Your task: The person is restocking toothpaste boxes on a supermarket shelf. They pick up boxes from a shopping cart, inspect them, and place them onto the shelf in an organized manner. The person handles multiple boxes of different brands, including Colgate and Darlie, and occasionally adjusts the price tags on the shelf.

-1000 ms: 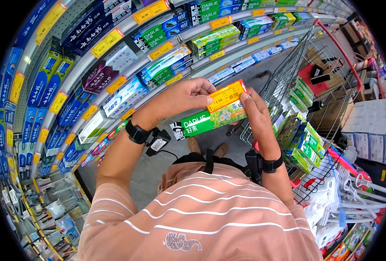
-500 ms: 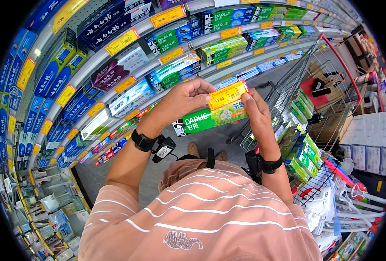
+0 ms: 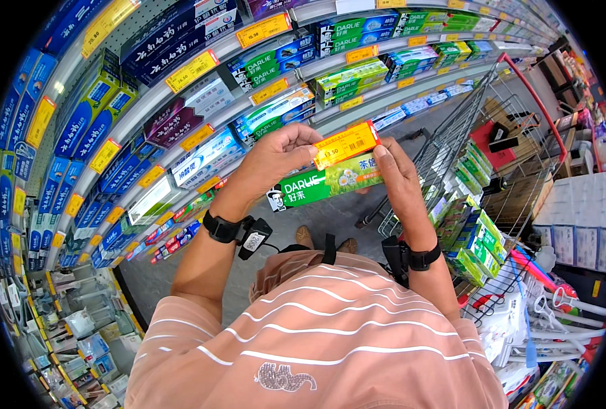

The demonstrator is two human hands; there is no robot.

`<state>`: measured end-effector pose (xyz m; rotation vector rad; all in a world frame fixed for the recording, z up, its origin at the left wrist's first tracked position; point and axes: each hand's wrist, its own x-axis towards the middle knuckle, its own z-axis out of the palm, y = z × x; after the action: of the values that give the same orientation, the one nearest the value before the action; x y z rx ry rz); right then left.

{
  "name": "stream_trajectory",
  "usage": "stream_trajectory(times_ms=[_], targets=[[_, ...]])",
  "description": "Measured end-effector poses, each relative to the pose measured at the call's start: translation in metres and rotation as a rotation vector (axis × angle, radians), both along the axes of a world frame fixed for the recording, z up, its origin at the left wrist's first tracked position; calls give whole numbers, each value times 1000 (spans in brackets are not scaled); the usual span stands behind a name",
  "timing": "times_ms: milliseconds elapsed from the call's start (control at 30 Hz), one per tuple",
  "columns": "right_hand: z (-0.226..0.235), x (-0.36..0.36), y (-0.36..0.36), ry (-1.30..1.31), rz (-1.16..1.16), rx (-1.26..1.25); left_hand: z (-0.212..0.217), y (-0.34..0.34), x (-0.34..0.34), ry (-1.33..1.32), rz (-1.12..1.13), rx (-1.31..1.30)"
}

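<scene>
- Holding steady: over the last second both hands have kept the same grip, and the green toothpaste box [image 3: 327, 183] with its orange price tag [image 3: 346, 144] has only drifted a little in the picture as the head turned; the shelves now sit slightly differently in view.
- That suggests, as a judgement, that the box and tag are being looked over together rather than put away.
- Left hand [image 3: 275, 158] is curled, thumb and fingers pinching the tag's left end, with the box's left part below it.
- Right hand [image 3: 393, 174] is closed along the right end of box and tag, thumb on the front.
- Box sits at chest height in front of the shelves [image 3: 180, 102], well apart from the wire cart [image 3: 466, 143] on the right.
- Box: long, flat-sided cardboard, glossy print. Tag: thin stiff orange strip.
- Cart: bare metal mesh with a red handle, stacked with similar green boxes [image 3: 477, 238].
- Black bands ring both wrists.
</scene>
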<state>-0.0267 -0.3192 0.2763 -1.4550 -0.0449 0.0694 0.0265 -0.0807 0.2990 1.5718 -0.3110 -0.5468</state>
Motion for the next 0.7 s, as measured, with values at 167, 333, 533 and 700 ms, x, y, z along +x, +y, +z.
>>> stream_trajectory(times_ms=[167,333,533,700], targets=[[1,1,1,2,7,-11,0,8,1,-41,19,9],[-1,0,5,-3,16,5,-3,16,-1,-37,38,22],[-9,-1,4,-15,18,19,4,17,-6,-31,56,36],[-10,-2,6,-24,16,12,3,21,-6,-47,48,23]])
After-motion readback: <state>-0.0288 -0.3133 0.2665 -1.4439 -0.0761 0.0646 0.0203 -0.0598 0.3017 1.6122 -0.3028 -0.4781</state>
